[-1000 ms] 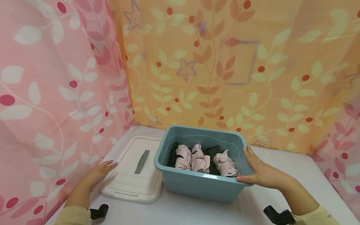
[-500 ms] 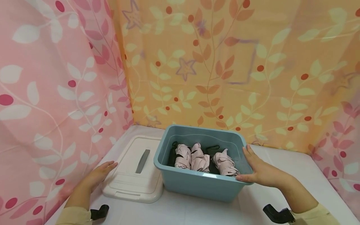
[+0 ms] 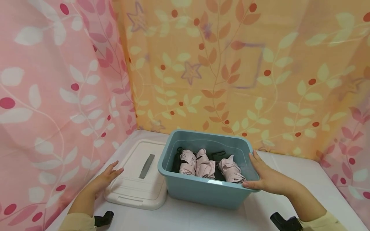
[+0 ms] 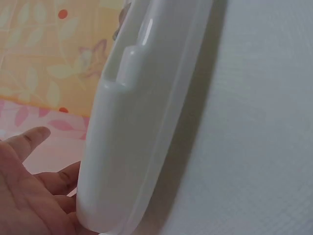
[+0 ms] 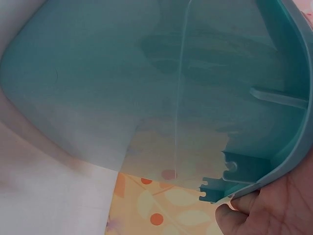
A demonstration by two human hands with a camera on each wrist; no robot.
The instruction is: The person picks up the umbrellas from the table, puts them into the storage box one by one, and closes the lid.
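Left of centre in the head view, a white lid (image 3: 141, 183) with a grey handle (image 3: 146, 166) lies on the table. My left hand (image 3: 104, 179) is spread beside its left edge; in the left wrist view the fingers (image 4: 61, 181) are right at the lid's rim (image 4: 127, 137). A blue-green storage box (image 3: 208, 194) stands to the right of the lid, uncovered. Several folded umbrellas (image 3: 206, 165), pale pink and black, lie inside. My right hand (image 3: 270, 176) holds the box's right end, thumb on the front corner, fingers along the side rim.
The table has a white cloth (image 3: 196, 218). A floral orange curtain (image 3: 231, 80) hangs behind it, and a pink one (image 3: 57, 112) closes off the left side. Black wrist mounts (image 3: 104, 219) sit at both sleeves.
My left fingers have lifted and spread apart at the lid's left edge. The right hand, box and lid stay in place; the head view has shifted slightly.
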